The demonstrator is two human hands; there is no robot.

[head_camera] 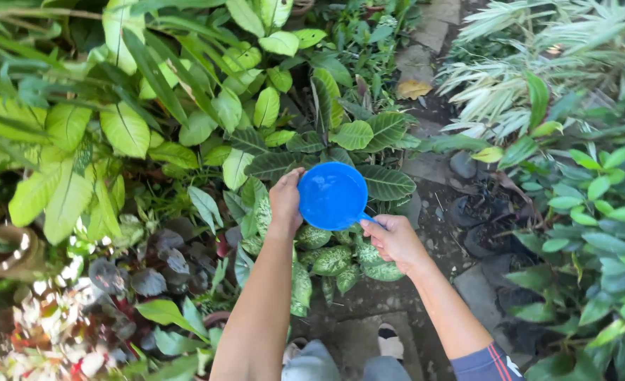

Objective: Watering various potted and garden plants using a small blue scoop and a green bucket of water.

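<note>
Looking light, stiff and smooth, the blue plastic dipper (332,195) hangs over spotted leaves (330,259), right hand (395,240) fingers clamped on its handle, left hand (286,201) fingers steadying the rim.

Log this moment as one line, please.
left hand: steadies blue dipper rim | right hand: grips its handle | below: spotted-leaf plant

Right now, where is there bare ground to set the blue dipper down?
Bare paving lies by the person's feet, below the spotted-leaf plant. More stone path runs at top centre. Left of the left hand and right of the right hand, foliage crowds everything around the dipper.
</note>
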